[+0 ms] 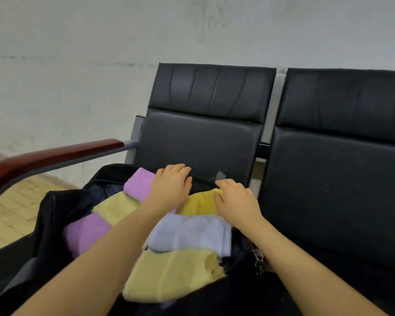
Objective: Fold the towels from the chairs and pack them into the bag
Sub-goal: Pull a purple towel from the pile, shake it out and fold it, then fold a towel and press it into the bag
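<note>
Your left hand (171,187) and right hand (234,201) press spread fingers on the folded terry towels (187,233) heaped in the open black fabric bag (55,215) on the black padded chair (205,133). The pale yellow folded towel (169,274) at 6 o'clock overhangs the rim; uneven pressure may tip it out or unfold it.

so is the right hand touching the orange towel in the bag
Touching. The head view shows the right hand lying with its fingers on the far end of the orange towel in the bag, no gap between them.

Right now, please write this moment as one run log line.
left hand: on folded towels | right hand: on orange towel | bag: open, full
</note>
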`<state>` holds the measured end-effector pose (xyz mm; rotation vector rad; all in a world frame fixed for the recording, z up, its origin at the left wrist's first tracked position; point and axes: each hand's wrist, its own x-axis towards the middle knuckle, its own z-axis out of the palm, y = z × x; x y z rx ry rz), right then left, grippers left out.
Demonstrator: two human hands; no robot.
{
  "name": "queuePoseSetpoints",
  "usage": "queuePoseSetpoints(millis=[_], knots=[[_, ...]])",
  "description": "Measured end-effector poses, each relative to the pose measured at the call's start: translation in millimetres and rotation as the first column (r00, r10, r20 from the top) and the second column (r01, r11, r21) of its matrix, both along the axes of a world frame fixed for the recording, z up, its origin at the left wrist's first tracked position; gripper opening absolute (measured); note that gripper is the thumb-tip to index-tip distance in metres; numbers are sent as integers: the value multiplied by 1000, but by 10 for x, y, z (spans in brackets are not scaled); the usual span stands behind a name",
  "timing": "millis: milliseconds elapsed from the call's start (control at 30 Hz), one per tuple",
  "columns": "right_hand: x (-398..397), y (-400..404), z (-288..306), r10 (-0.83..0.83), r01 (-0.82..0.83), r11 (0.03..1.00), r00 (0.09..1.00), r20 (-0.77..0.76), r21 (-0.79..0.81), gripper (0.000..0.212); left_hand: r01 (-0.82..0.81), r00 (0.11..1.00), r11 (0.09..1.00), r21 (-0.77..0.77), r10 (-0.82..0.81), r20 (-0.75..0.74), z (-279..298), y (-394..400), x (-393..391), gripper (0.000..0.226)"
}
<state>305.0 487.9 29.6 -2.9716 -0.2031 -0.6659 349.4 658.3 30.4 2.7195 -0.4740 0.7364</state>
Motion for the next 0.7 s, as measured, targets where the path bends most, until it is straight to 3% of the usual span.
queuePoseSetpoints(millis=[333,700], knots=[[-1985,-1761,-94,-279,270,941,960,14,204,36,308,951,949,-63,-308,13,-69,-1717,-1532,38],[-3758,-3615,-562,-621,625,750,778,-93,217,26,650,743,756,-83,-654,-139,-455,-3855,-2958,38]])
